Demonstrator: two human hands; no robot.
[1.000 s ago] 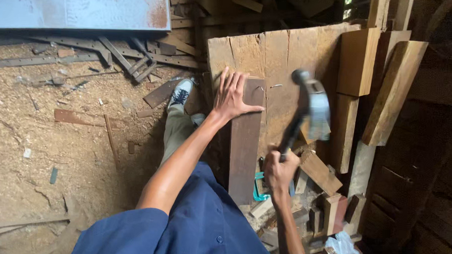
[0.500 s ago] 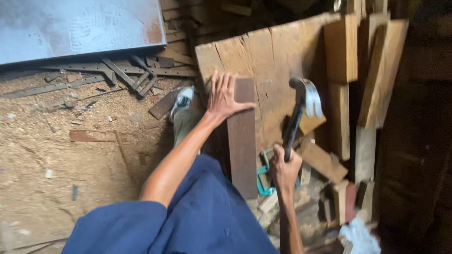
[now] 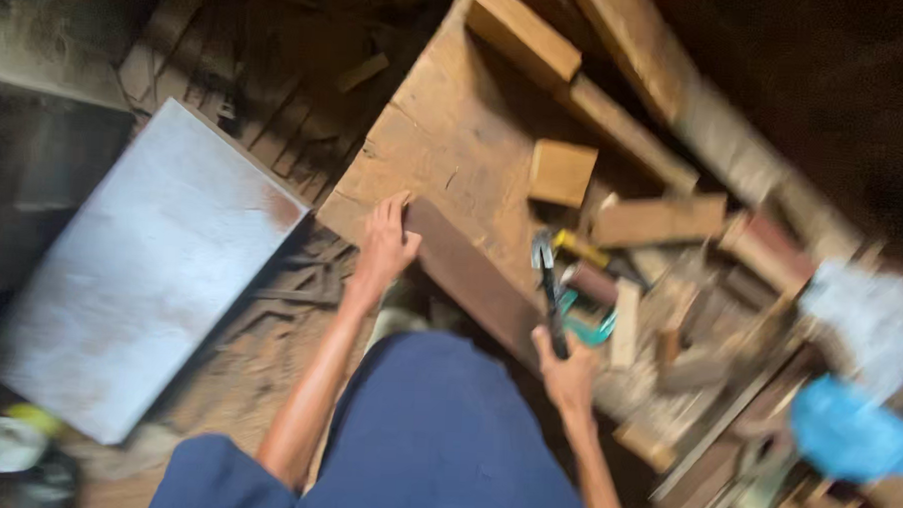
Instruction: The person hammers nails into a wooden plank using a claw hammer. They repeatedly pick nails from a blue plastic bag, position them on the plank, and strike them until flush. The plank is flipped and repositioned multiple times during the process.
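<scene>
A dark brown board (image 3: 468,277) lies slanting across the middle of the frame, on the lower edge of a large pale wooden panel (image 3: 456,134). The left hand (image 3: 387,244) rests open on the board's upper end, fingers spread. Lower and to the right, the right hand (image 3: 566,366) is closed around the handle of a hammer (image 3: 548,287), its head pointing up the frame. Scrap wood blocks (image 3: 660,291) clutter the right side; a grey metal sheet (image 3: 141,263) lies at left.
</scene>
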